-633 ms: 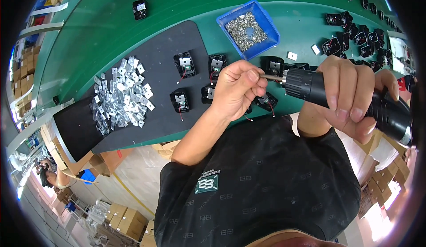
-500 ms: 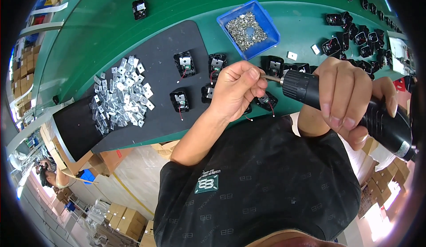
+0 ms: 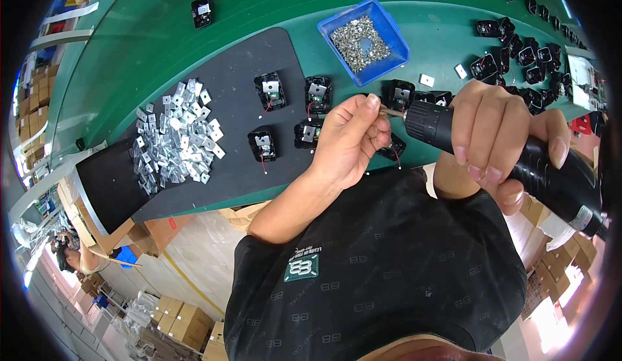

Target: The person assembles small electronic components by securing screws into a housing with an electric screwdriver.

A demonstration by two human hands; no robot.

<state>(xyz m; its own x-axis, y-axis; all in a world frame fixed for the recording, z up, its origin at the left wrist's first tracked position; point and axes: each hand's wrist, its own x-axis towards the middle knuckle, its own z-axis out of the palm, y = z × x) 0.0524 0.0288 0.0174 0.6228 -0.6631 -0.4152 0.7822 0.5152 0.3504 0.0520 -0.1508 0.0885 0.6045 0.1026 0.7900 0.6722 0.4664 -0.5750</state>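
In my right hand [image 3: 495,134] is a black electric screwdriver [image 3: 431,126], held almost level with fingers wrapped round its body. Its thin metal bit [image 3: 392,112] points left. My left hand [image 3: 353,137] pinches thumb and fingers together at the bit's tip; whatever sits between them is hidden. Beneath and around the hands lie black plastic housings [image 3: 269,91] with metal plates, green circuit boards and red wires. Behind them, a blue bin [image 3: 396,59] holds many small metal screws [image 3: 355,45].
A heap of small silvery plates with holes [image 3: 178,134] spreads over the dark mat [image 3: 253,56] at left, beside a black tray [image 3: 113,189]. More housings [image 3: 534,56] crowd the right side. One housing [image 3: 202,12] sits far left on the green surface. Two loose plates [image 3: 426,80] lie near the bin.
The screwdriver and my right hand have shifted slightly left. My left hand stays pinched at the bit's tip and has moved very little.
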